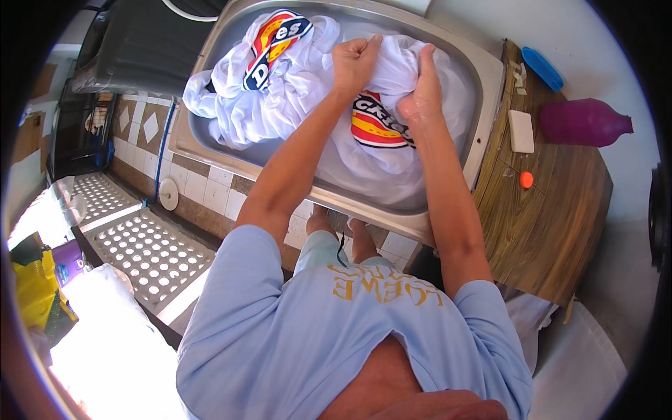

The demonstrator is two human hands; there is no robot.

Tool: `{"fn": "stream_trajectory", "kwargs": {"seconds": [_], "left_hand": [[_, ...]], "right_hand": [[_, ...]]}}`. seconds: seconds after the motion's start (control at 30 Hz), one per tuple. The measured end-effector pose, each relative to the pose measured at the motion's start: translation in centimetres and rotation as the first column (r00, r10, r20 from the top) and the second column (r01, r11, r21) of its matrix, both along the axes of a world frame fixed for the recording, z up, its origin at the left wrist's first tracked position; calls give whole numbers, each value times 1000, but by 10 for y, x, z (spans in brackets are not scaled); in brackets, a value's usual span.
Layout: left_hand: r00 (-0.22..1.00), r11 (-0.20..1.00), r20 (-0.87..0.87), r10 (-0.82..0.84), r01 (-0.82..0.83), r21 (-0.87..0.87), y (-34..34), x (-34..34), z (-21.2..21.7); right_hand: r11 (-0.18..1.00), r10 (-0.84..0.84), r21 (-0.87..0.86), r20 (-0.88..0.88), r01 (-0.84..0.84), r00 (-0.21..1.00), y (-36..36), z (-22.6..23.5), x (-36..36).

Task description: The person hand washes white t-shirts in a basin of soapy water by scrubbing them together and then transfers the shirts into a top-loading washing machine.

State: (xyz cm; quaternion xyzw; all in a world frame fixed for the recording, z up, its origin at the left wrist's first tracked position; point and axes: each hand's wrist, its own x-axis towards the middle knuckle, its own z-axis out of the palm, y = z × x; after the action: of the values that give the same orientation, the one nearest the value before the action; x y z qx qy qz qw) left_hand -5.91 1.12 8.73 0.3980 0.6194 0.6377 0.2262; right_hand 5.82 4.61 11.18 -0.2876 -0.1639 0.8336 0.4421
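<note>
A wet white garment [392, 66] with a red, yellow and dark printed patch lies partly in cloudy water in a metal sink [183, 133]. My left hand [355, 64] is closed in a fist on a bunched fold of it. Close by on the right, my right hand [422, 94] grips the same cloth with its thumb pointing up; the fingers are mostly hidden, and some suds cling to the wrist. More white cloth [273, 115], bearing a similar patch, is heaped at the left side of the sink. Whether it is a separate piece I cannot tell.
Right of the sink, a wooden top [553, 217] bears a purple bottle [584, 122] on its side, a pale block [521, 131], an orange cap [526, 180] and a long blue object [542, 68]. A perforated rack [150, 252] stands at the left, near a yellow bag [38, 290].
</note>
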Motion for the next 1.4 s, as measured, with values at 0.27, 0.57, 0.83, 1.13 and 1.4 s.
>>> {"fn": "stream_trajectory", "kwargs": {"seconds": [0.27, 0.57, 0.83, 1.13, 1.4], "left_hand": [[616, 928, 756, -219, 371, -34, -9, 1, 45], [618, 897, 686, -383, 426, 116, -11, -2, 42], [636, 899, 656, -406, 408, 160, -8, -4, 38], [959, 911, -213, -187, 250, 327, -3, 46, 24], [876, 999, -481, 27, -4, 49, 6, 17, 6]], "right_hand": [[963, -151, 237, 67, 132, 986, 14, 3, 11], [960, -98, 267, 14, 91, 995, 11, 10, 14], [963, -106, 250, -7, 104, 994, 11, 12, 15], [942, 264, 237, -91, -237, 960, 28, -37, 18], [993, 81, -91, 12, -80, 997, -18, -19, -13]]}}
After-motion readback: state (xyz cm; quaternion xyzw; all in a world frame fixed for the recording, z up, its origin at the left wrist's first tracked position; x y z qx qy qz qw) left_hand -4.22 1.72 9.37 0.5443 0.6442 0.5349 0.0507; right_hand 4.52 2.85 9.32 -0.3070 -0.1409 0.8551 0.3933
